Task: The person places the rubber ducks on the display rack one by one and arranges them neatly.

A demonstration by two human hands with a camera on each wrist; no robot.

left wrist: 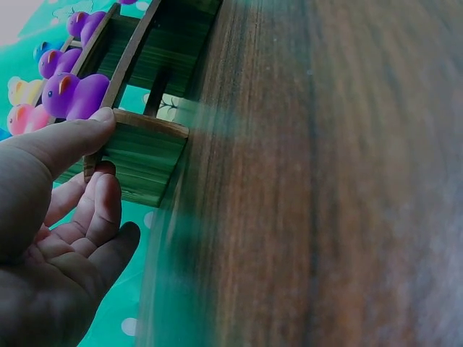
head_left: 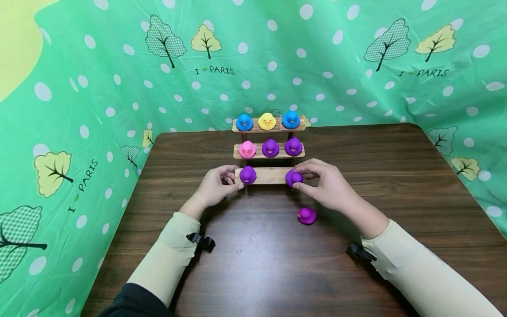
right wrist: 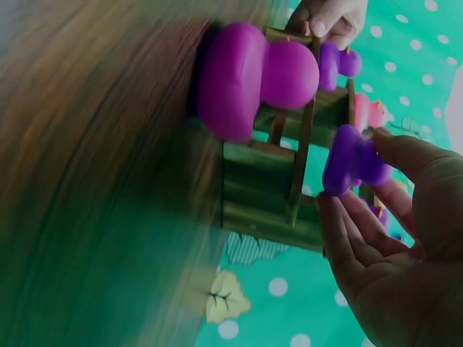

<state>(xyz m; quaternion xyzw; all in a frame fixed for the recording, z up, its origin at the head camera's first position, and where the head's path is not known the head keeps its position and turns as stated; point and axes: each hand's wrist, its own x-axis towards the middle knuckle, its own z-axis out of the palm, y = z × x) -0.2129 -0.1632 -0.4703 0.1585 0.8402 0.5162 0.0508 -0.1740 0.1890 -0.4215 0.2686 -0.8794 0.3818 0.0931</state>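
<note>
A three-tier wooden stand (head_left: 269, 175) stands on the table. My left hand (head_left: 217, 184) pinches the left end of its lowest board between thumb and fingers. Just beside that thumb a purple rubber duck (head_left: 247, 175) sits on the board, also seen as a purple duck (left wrist: 76, 95) in the left wrist view. At the board's right end my right hand (head_left: 330, 182) pinches another purple rubber duck (head_left: 294, 178) between thumb and fingers; whether it touches the wood I cannot tell. A magenta-purple duck (head_left: 306, 215) sits on the table in front, large in the right wrist view.
The middle board bears a pink duck (head_left: 247, 149) and two purple ducks (head_left: 270, 148). On the top board are a yellow duck (head_left: 267, 121) and two blue ducks (head_left: 291, 119). A green patterned cloth (head_left: 273, 57) hangs behind the dark wooden table (head_left: 245, 273).
</note>
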